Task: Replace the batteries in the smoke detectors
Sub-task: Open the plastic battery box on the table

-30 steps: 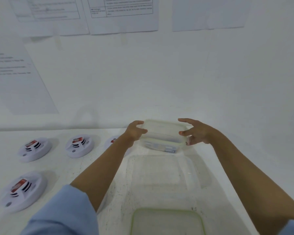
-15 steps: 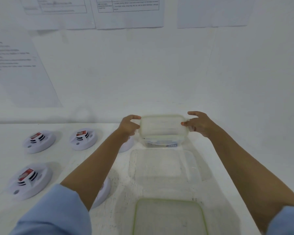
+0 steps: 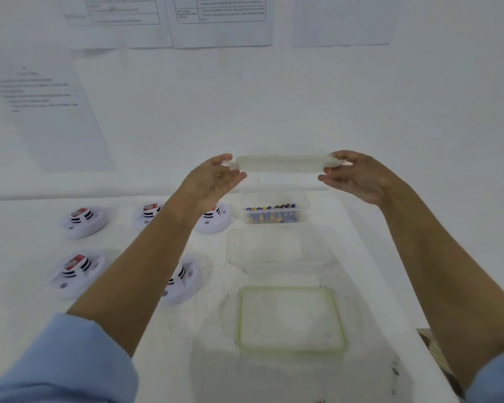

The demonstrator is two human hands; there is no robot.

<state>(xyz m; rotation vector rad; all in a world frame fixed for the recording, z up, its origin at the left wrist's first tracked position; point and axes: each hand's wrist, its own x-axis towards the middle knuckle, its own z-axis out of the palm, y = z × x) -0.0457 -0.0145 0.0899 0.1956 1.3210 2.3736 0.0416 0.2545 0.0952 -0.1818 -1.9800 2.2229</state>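
A clear plastic lid (image 3: 282, 163) hangs in the air above the table, pinched at its left end by my left hand (image 3: 216, 178) and at its right end by my right hand (image 3: 352, 174). Below it stands the uncovered small clear box (image 3: 274, 199) with several blue and gold batteries (image 3: 271, 213) inside. Several white round smoke detectors lie on the table to the left, each with a red label: one at the far left (image 3: 83, 221), one nearer me (image 3: 76, 271), one beside the box (image 3: 216, 221). My left forearm hides parts of two others.
A larger clear container (image 3: 326, 257) sits in front of the battery box. Nearer me lies a green-rimmed lid (image 3: 339, 315). Printed sheets (image 3: 221, 21) hang on the white wall behind. The table's right edge (image 3: 419, 327) runs under my right forearm.
Both hands have lifted the lid up off the small box, which now stands uncovered with the batteries showing. The camera view has tilted down slightly.
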